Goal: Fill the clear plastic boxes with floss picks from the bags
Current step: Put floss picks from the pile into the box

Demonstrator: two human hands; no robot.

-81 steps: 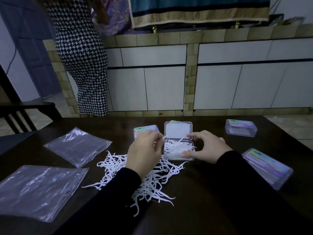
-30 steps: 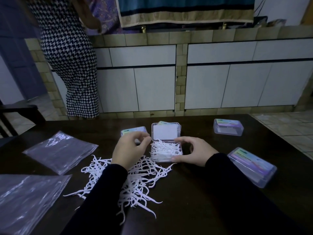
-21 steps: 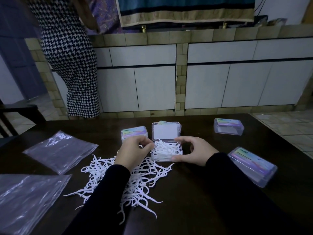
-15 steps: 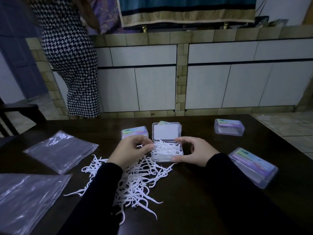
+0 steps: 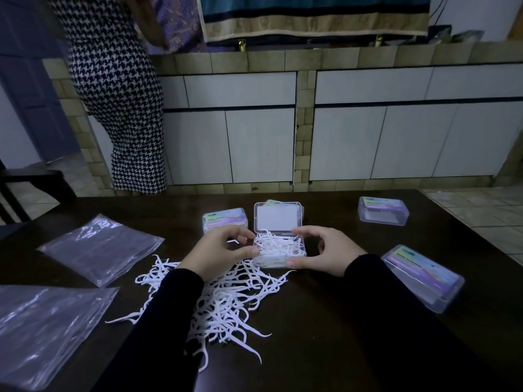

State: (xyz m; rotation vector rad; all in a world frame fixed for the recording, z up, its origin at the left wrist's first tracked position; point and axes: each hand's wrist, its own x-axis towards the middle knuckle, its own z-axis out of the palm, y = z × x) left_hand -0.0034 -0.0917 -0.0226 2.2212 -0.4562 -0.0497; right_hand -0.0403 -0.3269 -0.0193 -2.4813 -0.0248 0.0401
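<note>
Black-sleeved hands flank the open clear box [image 5: 278, 251]: left hand [image 5: 219, 251] pinches its edge, right hand [image 5: 325, 250] grips its side, white floss picks [image 5: 226, 301] heaped inside.

Dim room: white cabinets [image 5: 260, 145] w/ tiled counter [image 5: 311, 59], tile floor [image 5: 481, 210], dark table [image 5: 325, 321].

— What sort of place is this looking like?
— A home kitchen. A tiled counter [image 5: 311, 56] is running along the far wall, with white cabinet doors [image 5: 260, 145] sitting under it.
— Anything else pointing that way?
— A patterned cloth [image 5: 314, 15] is hanging above the counter, a person in a houndstooth dress [image 5: 119, 89] is standing at it, and a dark wooden table [image 5: 325, 321] is filling the foreground.
</note>
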